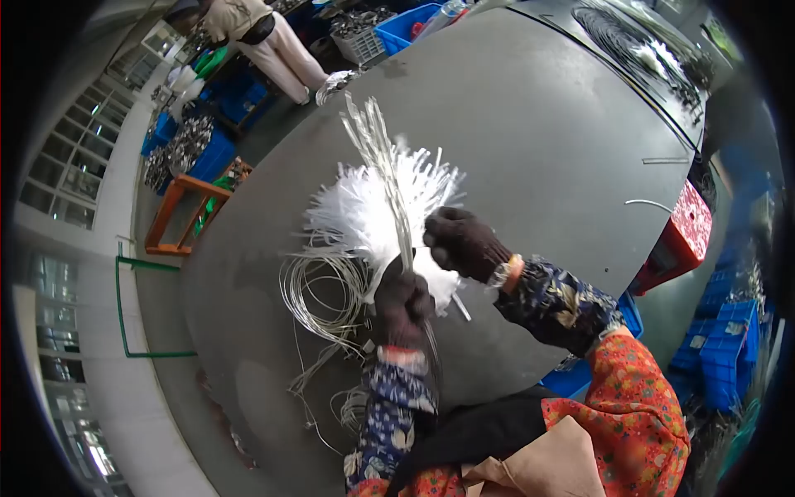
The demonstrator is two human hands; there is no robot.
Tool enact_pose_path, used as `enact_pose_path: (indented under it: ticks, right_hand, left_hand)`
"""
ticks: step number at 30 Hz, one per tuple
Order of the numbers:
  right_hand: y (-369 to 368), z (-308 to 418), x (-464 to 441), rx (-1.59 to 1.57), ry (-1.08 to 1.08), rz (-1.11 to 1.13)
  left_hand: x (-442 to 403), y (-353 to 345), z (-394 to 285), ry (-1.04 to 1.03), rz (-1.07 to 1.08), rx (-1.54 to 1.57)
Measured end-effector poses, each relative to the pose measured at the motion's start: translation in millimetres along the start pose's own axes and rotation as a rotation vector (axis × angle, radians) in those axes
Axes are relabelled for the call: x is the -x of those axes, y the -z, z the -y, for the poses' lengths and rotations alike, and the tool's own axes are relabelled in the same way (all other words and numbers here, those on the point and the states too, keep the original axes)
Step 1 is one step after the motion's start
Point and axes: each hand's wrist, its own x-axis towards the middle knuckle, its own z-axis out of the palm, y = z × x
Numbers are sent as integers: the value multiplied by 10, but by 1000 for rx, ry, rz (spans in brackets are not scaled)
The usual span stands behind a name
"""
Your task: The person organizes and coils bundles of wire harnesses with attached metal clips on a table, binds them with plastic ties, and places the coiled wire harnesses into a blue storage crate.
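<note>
The left hand [403,306] is gripping the strip bundle [385,166], presumably keeping it gathered beyond the fingers [419,296], while the right hand [465,243] is hovering beside them, curled, any hold unclear

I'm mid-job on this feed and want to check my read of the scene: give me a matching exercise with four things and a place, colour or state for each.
1. Left hand
2. Right hand
3. Wire coil
4. Wooden frame

A. Lying on the grey table
B. Closed around the silvery strands
C. Orange-brown, beyond the table's edge
D. Fingers curled, just right of the white strips in the picture

Pairs: 1-B, 2-D, 3-A, 4-C
</note>
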Motion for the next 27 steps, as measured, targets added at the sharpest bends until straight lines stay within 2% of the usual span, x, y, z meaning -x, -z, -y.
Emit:
enact_pose_path:
  ticks: [1,3,4,6,7,9,11,13,15,16,17,18,19,20,21,23,24,25,27]
  right_hand:
    - [82,-47,47,-38,-9,-56]
    - [318,-225,30,-71,69,2]
    - [249,-67,179,122,100,-48]
    - [244,147,366,160,133,-143]
    - [275,177,507,192,143,-237]
    - [408,252,699,314,135,-153]
    - [440,125,826,288,202,-180]
    - [639,215,623,253,271,-309]
    - [768,369,558,154,272,-220]
    - [693,390,504,137,226,-247]
    - [580,386,435,117,175,-274]
    - [538,379,376,151,75,-153]
    - [313,472,334,192,17,-144]
    - [468,535,52,835,739,-43]
    - [640,667,-271,1461,1474,82]
    - [940,968,-474,1540,1329,-137]
    - [1110,833,-620,1182,1052,-251]
    - [983,917,-557,1207,1065,-238]
    - [571,903,-158,309,425,-321]
  left_hand:
    - [-139,-3,26,52,-98,55]
    - [-439,139,340,2,-352,-259]
    - [-481,187,434,6,-351,-253]
    - [-648,307,578,117,-351,-328]
    - [-909,746,651,351,-138,-287]
    - [-786,422,668,206,-368,-313]
    - [-658,267,668,192,-357,-319]
    - [-495,81,631,184,-344,-324]
    - [-332,-181,517,151,-367,-427]
    - [-250,-259,452,133,-258,-368]
    - [-284,-269,443,136,-255,-370]
    - [-305,-266,442,91,-276,-356]
    - [-348,-241,446,40,-294,-339]
    - [-489,82,587,86,-270,-376]
    - [-549,212,688,61,-333,-482]
    - [-601,147,675,82,-280,-597]
    - [-523,166,674,92,-281,-588]
    - [-543,105,659,69,-304,-585]
    - [-564,70,685,55,-328,-579]
